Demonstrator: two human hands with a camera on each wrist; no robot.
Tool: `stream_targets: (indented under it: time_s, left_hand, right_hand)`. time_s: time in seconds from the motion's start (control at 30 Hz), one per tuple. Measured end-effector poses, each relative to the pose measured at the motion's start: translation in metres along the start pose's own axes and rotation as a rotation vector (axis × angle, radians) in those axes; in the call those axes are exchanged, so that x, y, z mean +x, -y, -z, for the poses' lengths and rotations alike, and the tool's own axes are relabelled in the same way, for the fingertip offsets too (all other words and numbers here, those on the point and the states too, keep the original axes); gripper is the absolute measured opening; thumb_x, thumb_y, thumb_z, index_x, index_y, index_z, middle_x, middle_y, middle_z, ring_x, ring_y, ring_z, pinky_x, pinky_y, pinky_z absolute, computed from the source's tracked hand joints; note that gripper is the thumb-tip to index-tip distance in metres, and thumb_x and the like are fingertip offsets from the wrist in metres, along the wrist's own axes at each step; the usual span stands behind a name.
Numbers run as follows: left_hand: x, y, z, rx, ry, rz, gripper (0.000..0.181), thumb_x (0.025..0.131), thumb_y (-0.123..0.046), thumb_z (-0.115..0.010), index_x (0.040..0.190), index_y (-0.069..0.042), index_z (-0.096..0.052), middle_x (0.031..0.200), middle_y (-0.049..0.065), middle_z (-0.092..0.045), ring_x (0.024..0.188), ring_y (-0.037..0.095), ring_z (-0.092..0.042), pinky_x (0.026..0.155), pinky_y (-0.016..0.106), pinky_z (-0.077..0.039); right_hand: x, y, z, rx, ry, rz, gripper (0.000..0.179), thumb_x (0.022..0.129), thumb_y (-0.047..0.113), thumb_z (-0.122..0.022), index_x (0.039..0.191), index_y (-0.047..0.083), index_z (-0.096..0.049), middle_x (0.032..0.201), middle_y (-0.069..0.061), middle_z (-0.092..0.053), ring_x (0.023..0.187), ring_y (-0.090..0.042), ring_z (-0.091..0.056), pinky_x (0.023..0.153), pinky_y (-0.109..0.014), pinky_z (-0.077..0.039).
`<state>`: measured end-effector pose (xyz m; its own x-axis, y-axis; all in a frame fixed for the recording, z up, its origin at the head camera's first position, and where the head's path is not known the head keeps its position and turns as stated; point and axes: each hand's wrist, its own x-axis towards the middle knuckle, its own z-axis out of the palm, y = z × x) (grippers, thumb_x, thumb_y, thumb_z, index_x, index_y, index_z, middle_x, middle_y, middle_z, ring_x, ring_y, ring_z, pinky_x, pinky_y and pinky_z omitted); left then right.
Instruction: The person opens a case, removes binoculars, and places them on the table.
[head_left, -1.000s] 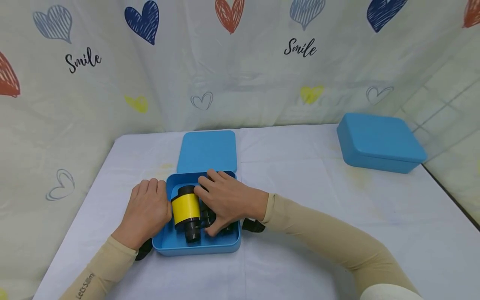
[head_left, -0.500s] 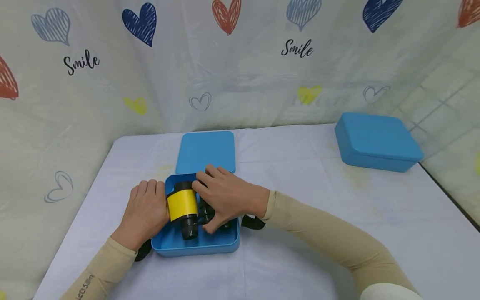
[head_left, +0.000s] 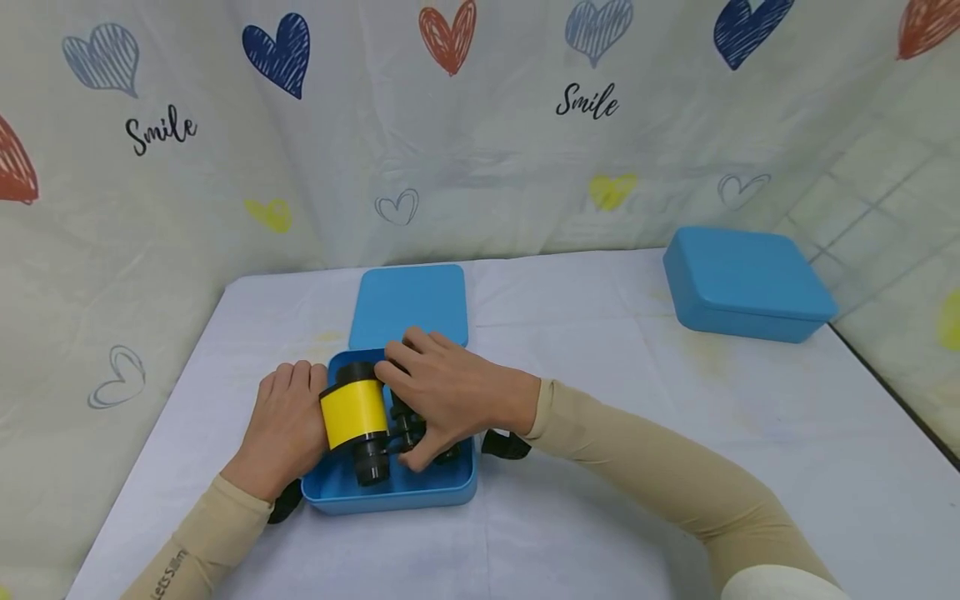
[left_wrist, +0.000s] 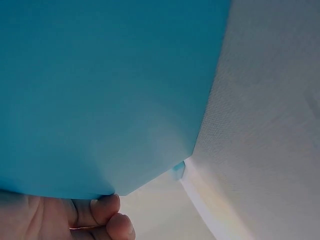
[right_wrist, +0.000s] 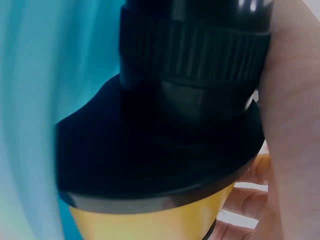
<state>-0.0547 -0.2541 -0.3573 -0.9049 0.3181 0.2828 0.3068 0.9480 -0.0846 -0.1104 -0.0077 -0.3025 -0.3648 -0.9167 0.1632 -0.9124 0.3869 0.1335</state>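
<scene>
Yellow-and-black binoculars (head_left: 354, 414) are at an open blue box (head_left: 393, 500), their left barrel tilted toward its left wall. My right hand (head_left: 450, 387) grips the other barrel from above and hides most of it. Close up in the right wrist view are a ribbed black eyepiece (right_wrist: 195, 55) and a yellow band (right_wrist: 150, 225), with fingers curling round the far side. At the box's left wall, my left hand (head_left: 288, 421) holds the rim. Its fingertips (left_wrist: 120, 225) show at the edge of the blue wall in the left wrist view.
The box's lid (head_left: 410, 308) lies folded back behind it. A second blue box (head_left: 750, 283), closed, stands at the back right of the white-covered table (head_left: 600, 517). A curtain printed with hearts (head_left: 480, 133) hangs behind the table.
The binoculars have shifted left in my right hand, with the left barrel rising and tilting over toward my left hand. My left hand keeps its place at the box's side.
</scene>
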Motion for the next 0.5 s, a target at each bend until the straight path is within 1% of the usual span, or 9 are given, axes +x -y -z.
stream_targets:
  time_s: [0.17,0.4,0.5]
  left_hand:
    - [-0.001,-0.001,0.001,-0.012,0.011,0.012,0.02,0.097,-0.011,-0.058,0.106,0.002,-0.046,0.087,0.014,-0.04,0.088,0.032,-0.04,0.08,0.043,-0.034]
    - [0.001,-0.001,0.002,-0.012,0.049,0.035,0.023,0.097,-0.012,-0.062,0.107,0.002,-0.046,0.089,0.014,-0.041,0.089,0.032,-0.039,0.08,0.044,-0.035]
    - [0.002,-0.001,0.002,-0.003,0.058,0.031,0.024,0.097,-0.013,-0.062,0.107,0.002,-0.047,0.088,0.014,-0.041,0.089,0.032,-0.039,0.08,0.045,-0.036]
  right_hand:
    - [-0.001,0.002,0.006,-0.021,-0.031,0.012,0.087,0.072,0.086,-0.063,0.12,0.015,-0.053,0.108,-0.003,-0.054,0.098,-0.021,-0.044,0.078,-0.032,-0.039]
    - [-0.003,0.002,0.019,-0.04,-0.016,-0.004,0.09,0.072,0.088,-0.062,0.124,0.015,-0.053,0.109,-0.003,-0.053,0.101,-0.021,-0.045,0.082,-0.033,-0.042]
    - [-0.005,0.002,0.025,-0.05,-0.025,-0.006,0.091,0.071,0.088,-0.063,0.124,0.015,-0.053,0.109,-0.003,-0.053,0.101,-0.021,-0.045,0.082,-0.033,-0.042]
